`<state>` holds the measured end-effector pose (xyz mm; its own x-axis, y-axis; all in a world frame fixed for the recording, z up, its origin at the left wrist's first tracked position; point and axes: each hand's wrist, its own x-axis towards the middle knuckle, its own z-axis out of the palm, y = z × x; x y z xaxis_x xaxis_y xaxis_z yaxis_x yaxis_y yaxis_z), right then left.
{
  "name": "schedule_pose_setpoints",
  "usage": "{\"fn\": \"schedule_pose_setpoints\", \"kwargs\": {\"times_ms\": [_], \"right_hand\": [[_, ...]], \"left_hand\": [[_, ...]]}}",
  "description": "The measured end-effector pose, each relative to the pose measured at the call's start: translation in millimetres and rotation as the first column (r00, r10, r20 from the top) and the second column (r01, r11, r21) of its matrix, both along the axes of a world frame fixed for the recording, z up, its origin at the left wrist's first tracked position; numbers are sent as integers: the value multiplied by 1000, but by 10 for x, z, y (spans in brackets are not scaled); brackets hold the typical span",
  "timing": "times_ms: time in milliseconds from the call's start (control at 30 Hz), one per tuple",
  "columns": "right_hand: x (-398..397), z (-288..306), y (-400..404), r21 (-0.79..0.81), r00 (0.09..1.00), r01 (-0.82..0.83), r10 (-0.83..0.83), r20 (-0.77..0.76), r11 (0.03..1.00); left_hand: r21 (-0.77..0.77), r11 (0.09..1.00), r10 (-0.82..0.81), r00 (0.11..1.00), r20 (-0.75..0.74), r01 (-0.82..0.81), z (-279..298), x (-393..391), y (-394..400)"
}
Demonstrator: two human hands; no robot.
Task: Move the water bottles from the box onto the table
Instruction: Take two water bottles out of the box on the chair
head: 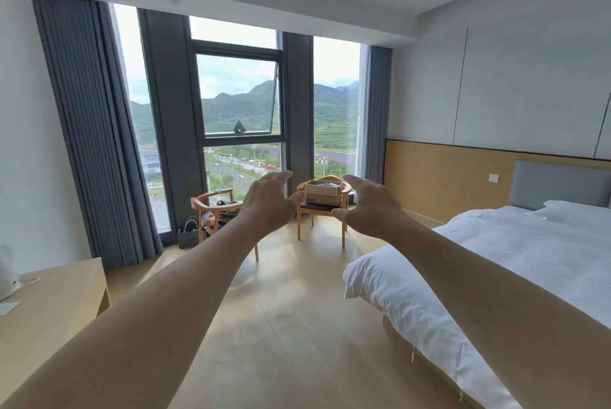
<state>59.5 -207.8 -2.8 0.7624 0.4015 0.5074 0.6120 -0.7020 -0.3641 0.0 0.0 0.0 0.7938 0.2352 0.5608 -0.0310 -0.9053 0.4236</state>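
Both arms reach forward into a bedroom, palms facing each other. The left hand has its fingers spread and lightly bent, thumb out toward the right, and holds nothing. The right hand mirrors it: fingers loosely curved, thumb pointing left, also holding nothing.

Seen between the two hands, well beyond them, an open cardboard box sits on the dark seat of a wooden chair by the window. Something blue-purple shows over the box's rim; whether it is bottles cannot be told at this distance. A dark mark on the box's front is too small to read.

A second wooden chair stands left of the first, with dark items on its seat and a grey bag on the floor beside it. A light wood table is at the lower left, carrying a white kettle on its base and a pale card. A bed with white bedding fills the right side. Grey curtains frame the window, whose middle pane is tilted open onto green hills and a road. No readable writing appears anywhere.
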Motion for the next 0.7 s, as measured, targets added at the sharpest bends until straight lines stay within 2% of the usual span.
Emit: {"fn": "schedule_pose_setpoints", "kwargs": {"times_ms": [300, 400, 700], "right_hand": [[1414, -387, 1023, -62, 993, 78, -83, -80, 995], [1962, -379, 1462, -54, 988, 97, -103, -119, 994], [3442, -241, 2316, -25, 978, 149, -151, -142, 988]], "left_hand": [[23, 999, -31, 996, -83, 33, -417, 1536, 958], [-26, 998, -63, 991, -114, 60, -382, 2156, 1339], [-2, 992, -124, 983, -133, 125, -222, 3726, 2160]]}}
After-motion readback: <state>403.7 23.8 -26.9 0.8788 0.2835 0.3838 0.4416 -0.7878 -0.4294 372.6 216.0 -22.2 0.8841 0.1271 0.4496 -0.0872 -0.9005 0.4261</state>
